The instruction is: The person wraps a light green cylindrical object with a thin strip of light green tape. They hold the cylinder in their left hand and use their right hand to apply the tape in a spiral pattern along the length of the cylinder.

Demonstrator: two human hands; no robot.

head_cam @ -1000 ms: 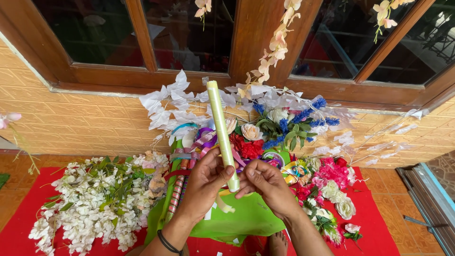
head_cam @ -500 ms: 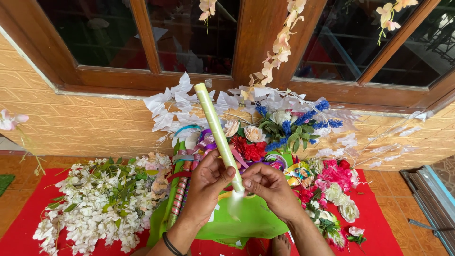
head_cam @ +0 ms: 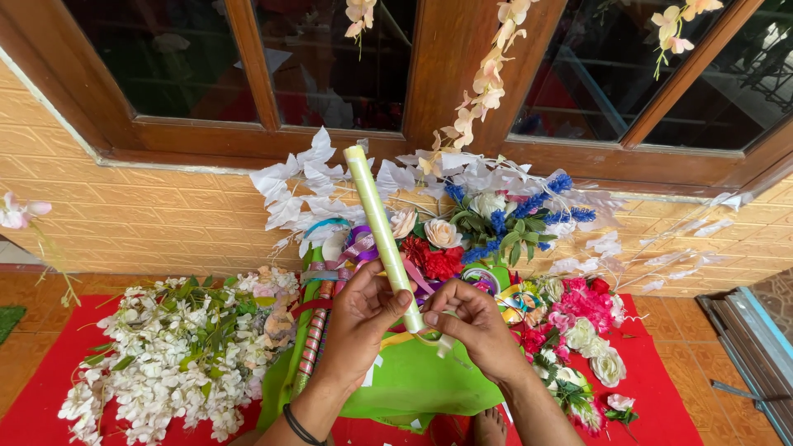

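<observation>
White flower sprays [head_cam: 173, 347] lie on, seemingly, a red cloth [head_cam: 37, 405].

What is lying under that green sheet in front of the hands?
The green sheet lies on a red cloth, which shows around its edges. A bare foot pokes out at its near edge. Whatever else sits beneath it is covered.

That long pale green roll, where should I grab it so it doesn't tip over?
Probably near its lower end, from both sides. The pale green roll stands tilted, top leaning left; the left hand wraps its lower part and the right hand pinches the bottom.
</observation>
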